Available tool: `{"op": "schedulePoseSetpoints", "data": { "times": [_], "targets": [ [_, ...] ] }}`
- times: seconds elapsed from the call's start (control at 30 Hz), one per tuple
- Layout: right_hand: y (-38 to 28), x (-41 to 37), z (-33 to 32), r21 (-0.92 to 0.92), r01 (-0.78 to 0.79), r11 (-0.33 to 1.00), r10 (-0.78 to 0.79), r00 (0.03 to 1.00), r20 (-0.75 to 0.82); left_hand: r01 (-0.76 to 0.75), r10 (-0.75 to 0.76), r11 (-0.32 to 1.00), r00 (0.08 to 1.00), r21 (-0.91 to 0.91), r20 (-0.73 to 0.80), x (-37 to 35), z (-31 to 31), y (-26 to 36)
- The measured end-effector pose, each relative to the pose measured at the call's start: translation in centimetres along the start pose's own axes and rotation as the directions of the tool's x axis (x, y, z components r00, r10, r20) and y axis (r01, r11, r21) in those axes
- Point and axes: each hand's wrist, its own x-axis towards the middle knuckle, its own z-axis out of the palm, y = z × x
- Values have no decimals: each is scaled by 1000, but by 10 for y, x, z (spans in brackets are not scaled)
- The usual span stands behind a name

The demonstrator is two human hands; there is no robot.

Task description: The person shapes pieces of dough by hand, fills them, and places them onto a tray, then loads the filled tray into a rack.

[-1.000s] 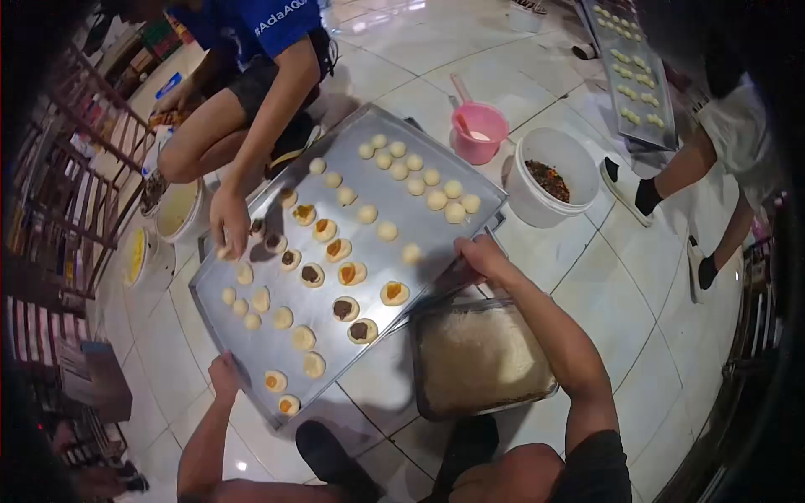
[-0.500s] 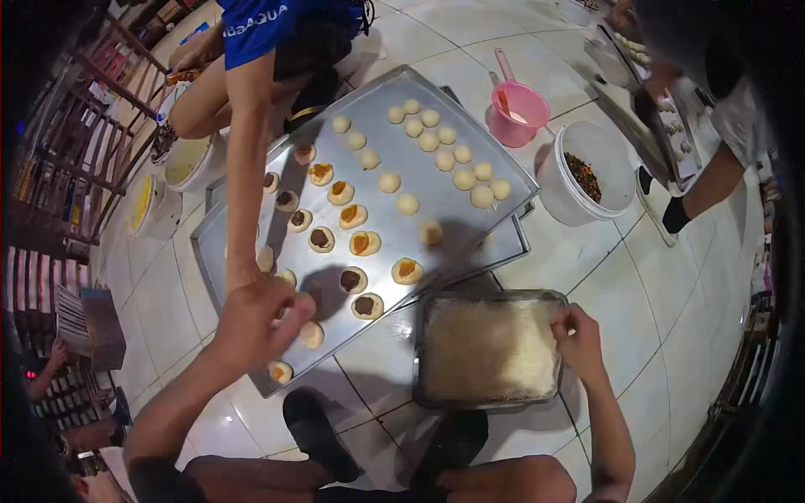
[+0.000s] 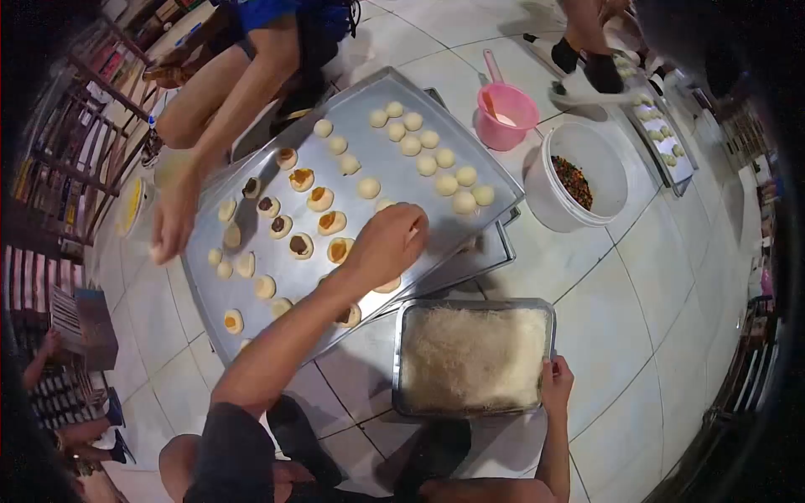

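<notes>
My left hand is over the large metal tray, fingers curled downward among the dough pieces; what they hold, if anything, is hidden. Close by lie a plain dough ball and a flattened dough piece with orange filling. Other flattened pieces carry dark brown filling. At the smaller rectangular pan, my right hand has its fingers closed on the right rim. Pale, crumbly or shredded material fills that pan.
A co-worker's blurred hand is at the large tray's left edge. Beyond the tray stand a pink dipper and a white bucket with a dark speckled mix. Another tray and a person's foot are at upper right, on the tiled floor.
My left hand has swung right across the large tray. My right hand has lowered and closed on the pan's rim. The co-worker's hand has drawn back left, and the view has shifted slightly.
</notes>
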Motion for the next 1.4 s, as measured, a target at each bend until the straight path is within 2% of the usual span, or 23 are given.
{"op": "schedulePoseSetpoints", "data": {
  "times": [0.13,0.27,0.43,0.5,0.53,0.6,0.67,0.77,0.83,0.87,0.9,0.93,1.0,1.03,1.1,1.17,1.2,1.27,1.3,1.4],
  "targets": [
    [25,13,7,60,-28,998,23,996,82,52,-60,997,990,-64,-125,-30,20,-12],
    [31,34,4,18,-5,1000,4,997,71,-14,31,998,957,59,-287,-43,28,-26],
    [18,67,11,-37,41,998,-37,994,99,-32,44,996,986,78,-163,-66,-11,-41],
    [9,71,13,-70,84,994,-76,991,109,-60,83,980,989,189,-119,-75,-58,-43],
    [1,72,16,-94,119,988,-111,990,89,-40,45,982,999,187,-18,-76,-88,-40],
    [-20,69,21,-140,189,972,-183,982,53,127,-136,964,991,234,22,-96,-132,-40],
    [-45,59,22,-192,258,947,-257,966,33,107,-107,944,994,314,-18,-134,-173,-40],
    [-82,58,15,-256,355,899,-375,926,-32,234,-248,888,969,396,-16,-162,-205,-43],
    [-136,32,44,-177,438,881,-403,892,204,333,-315,882,943,333,-107,-222,-213,-49],
    [-169,16,61,-176,457,872,-414,880,232,375,-347,886,926,273,-146,-243,-215,-49],
    [-207,0,85,-112,565,817,-461,758,462,413,-379,886,907,210,-185,-261,-216,-48],
    [-240,-24,108,-32,641,767,-470,595,653,438,-406,887,890,146,-207,-276,-219,-49],
    [-290,-78,157,-26,716,698,-313,338,887,489,-468,872,845,20,-259,-311,-211,-58],
    [-290,-91,188,219,830,513,-437,33,899,496,-476,868,839,10,-265,-326,-206,-61],
    [-312,-135,233,258,801,541,-235,-151,960,531,-565,825,783,-194,-260,-353,-193,-59],
    [-290,-149,287,399,782,478,-265,-305,915,497,-561,826,770,-265,-305,-371,-181,-56],
    [-281,-171,314,307,750,586,-185,-245,952,455,-558,824,757,-337,-341,-387,-176,-61],
    [-246,-204,376,300,810,503,-265,-186,946,366,-562,806,719,-464,-410,-419,-173,-74],
    [-238,-215,390,297,813,501,-256,-188,948,365,-567,802,714,-473,-410,-427,-172,-75],
    [-223,-232,404,118,910,398,-281,-1,960,298,-697,665,577,-685,-425,-428,-166,-68]
  ]
}}
